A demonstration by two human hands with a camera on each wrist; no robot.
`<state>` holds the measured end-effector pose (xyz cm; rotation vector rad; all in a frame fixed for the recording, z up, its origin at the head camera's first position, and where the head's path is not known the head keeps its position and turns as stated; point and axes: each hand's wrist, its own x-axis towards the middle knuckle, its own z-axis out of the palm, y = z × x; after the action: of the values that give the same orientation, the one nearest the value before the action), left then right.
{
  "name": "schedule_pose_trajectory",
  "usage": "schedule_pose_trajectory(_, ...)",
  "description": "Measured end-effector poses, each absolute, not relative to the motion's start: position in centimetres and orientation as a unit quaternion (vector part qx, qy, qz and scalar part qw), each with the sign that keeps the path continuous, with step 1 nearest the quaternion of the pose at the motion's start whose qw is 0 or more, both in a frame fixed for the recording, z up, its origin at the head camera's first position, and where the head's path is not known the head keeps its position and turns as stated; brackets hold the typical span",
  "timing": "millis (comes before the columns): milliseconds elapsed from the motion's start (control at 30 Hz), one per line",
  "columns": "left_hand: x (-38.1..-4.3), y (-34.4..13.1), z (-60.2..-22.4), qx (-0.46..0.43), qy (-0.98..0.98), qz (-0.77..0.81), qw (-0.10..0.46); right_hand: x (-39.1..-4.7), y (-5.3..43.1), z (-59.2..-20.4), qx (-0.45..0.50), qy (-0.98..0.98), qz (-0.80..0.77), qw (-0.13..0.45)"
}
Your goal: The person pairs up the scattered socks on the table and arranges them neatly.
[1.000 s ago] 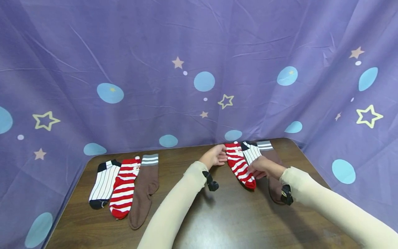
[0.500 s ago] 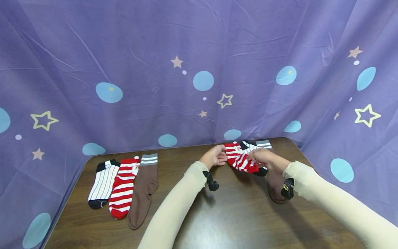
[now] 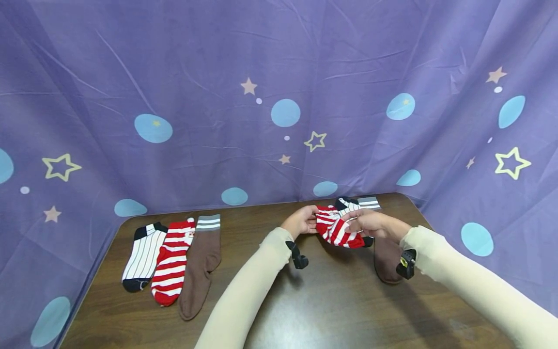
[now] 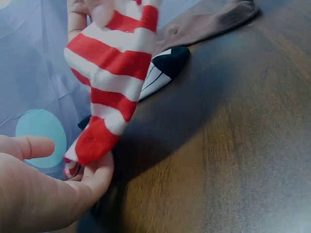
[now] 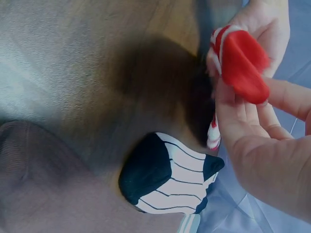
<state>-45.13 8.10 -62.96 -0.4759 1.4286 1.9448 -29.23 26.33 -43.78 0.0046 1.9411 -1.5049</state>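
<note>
A red-and-white striped sock [image 3: 340, 231], folded up and raised off the table, hangs between both hands. My right hand [image 3: 372, 224] grips it near its red toe, thumb on one side and fingers on the other in the right wrist view. My left hand [image 3: 302, 220] is at the sock's other end; in the left wrist view its fingers [image 4: 99, 174] curl under the sock while the thumb stands apart. Beneath and beside it lie a white sock with black stripes [image 5: 182, 179] and a brown sock [image 3: 387, 261], both partly hidden by my right hand in the head view.
On the left of the wooden table [image 3: 305, 300] lie three more socks side by side: a black-and-white one [image 3: 143, 257], a red-striped one [image 3: 170, 264] and a brown one [image 3: 199, 274]. A purple curtain [image 3: 209, 97] stands behind the table's back edge.
My right hand has lifted the red-striped sock's toe and folded it up toward the cuff. The cuff end has now come off the table too, at my left hand.
</note>
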Motion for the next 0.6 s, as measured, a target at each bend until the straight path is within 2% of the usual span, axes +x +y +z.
schedule_pose_trajectory(300, -45.3, 7.0, -63.5, -0.172, 0.588, 0.738, 0.284, -28.7, 25.9, -45.1, 0.005, 0.750, -0.557, 0.357)
schedule_pose_trajectory(500, -46.7, 5.2, -64.3, -0.164, 0.563, 0.761, 0.276, -28.4, 26.0, -46.0, 0.031, 0.760, -0.544, 0.355)
schedule_pose_trajectory(600, -46.2, 4.0, -63.6, -0.157, 0.551, 0.773, 0.271, -28.3, 25.9, -46.4, 0.038, 0.770, -0.531, 0.351)
